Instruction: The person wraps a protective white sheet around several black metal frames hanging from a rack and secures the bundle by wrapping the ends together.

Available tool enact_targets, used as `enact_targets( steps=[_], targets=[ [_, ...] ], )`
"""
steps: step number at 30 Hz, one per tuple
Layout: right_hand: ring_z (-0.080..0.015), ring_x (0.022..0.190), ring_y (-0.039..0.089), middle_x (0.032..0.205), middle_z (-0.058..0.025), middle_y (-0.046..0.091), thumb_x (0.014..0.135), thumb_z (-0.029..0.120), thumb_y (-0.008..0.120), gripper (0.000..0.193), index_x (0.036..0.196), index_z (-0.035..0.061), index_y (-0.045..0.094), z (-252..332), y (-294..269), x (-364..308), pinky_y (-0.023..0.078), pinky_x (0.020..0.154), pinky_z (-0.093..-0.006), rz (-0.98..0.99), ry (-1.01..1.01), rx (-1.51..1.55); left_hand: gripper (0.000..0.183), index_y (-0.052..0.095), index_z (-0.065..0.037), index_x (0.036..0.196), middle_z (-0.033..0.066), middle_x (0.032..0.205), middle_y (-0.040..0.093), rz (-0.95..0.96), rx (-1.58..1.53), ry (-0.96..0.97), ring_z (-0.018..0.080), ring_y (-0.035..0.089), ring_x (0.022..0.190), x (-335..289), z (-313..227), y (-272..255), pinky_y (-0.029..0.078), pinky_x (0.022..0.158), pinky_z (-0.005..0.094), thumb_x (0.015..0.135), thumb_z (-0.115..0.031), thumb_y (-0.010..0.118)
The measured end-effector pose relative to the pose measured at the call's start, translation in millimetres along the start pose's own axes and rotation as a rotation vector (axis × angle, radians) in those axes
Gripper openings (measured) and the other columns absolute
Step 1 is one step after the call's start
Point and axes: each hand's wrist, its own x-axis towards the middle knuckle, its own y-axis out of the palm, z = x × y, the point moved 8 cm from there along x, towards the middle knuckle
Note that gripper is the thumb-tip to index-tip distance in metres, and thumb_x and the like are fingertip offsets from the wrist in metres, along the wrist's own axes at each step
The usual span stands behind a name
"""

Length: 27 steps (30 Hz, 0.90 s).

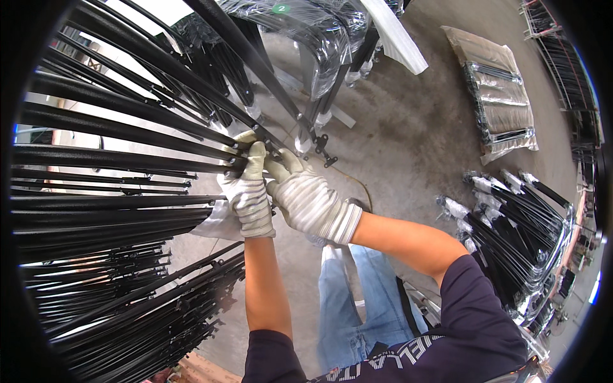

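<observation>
Both my hands wear white knit gloves. My left hand (248,191) grips the end of a black metal tube (128,131) that runs in from the left, fingers wrapped around its tip near a small joint. My right hand (308,199) sits right beside it, thumb and fingers pressed against the same tube end and touching the left glove. A long black bar (246,54) crosses diagonally just above both hands, ending in a small black bracket (322,148).
Many black tubes (96,210) fan out from the left in stacked rows. A plastic-wrapped black frame (313,32) stands ahead. On the concrete floor lie a wrapped flat pack (501,96) and a bundle of black rods with wrapped ends (511,223) on the right.
</observation>
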Motion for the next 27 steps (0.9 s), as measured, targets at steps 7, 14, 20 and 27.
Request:
enact_targets(
  steps=[7, 14, 20, 27],
  targets=[
    [-0.0354, 0.108, 0.042, 0.108, -0.0207, 0.051, 0.064, 0.012, 0.058, 0.016, 0.074, 0.0011, 0.062, 11, -6, -9, 0.036, 0.092, -0.0412, -0.118, -0.150, -0.031, 0.019, 0.062, -0.004, 0.095, 0.0000, 0.087, 0.060, 0.106, 0.052, -0.008, 0.0076, 0.053, 0.077, -1, -2, 6, 0.042, 0.072, 0.0214, 0.076, -0.006, 0.067],
    [-0.0359, 0.118, 0.039, 0.122, -0.0214, 0.045, 0.066, 0.007, 0.058, 0.017, 0.080, -0.0016, 0.057, 16, -9, -17, 0.039, 0.092, -0.0432, -0.245, -0.192, 0.021, 0.024, 0.058, -0.003, 0.101, 0.0027, 0.094, 0.059, 0.042, 0.037, 0.041, 0.0096, 0.054, 0.082, 3, -1, 6, 0.044, 0.074, 0.0215, 0.077, -0.001, 0.063],
    [-0.0335, 0.098, 0.052, 0.109, -0.0209, 0.051, 0.071, 0.012, 0.054, 0.015, 0.080, 0.0002, 0.056, 3, -10, -17, 0.043, 0.082, -0.0395, -0.169, -0.002, -0.041, 0.025, 0.059, -0.003, 0.101, 0.0031, 0.095, 0.058, -0.015, 0.042, 0.029, 0.0106, 0.054, 0.087, 4, 2, -7, 0.043, 0.080, 0.0237, 0.076, -0.003, 0.065],
    [-0.0302, 0.076, 0.059, 0.080, -0.0125, 0.061, 0.076, 0.028, 0.060, 0.022, 0.085, 0.0080, 0.060, -57, 36, -11, 0.047, 0.067, -0.0382, 0.179, 0.494, 0.489, 0.026, 0.061, -0.001, 0.098, 0.0013, 0.082, 0.057, 0.015, 0.178, -0.046, 0.0066, 0.052, 0.068, -7, -2, -17, 0.044, 0.062, 0.0203, 0.074, -0.007, 0.068]
  ],
)
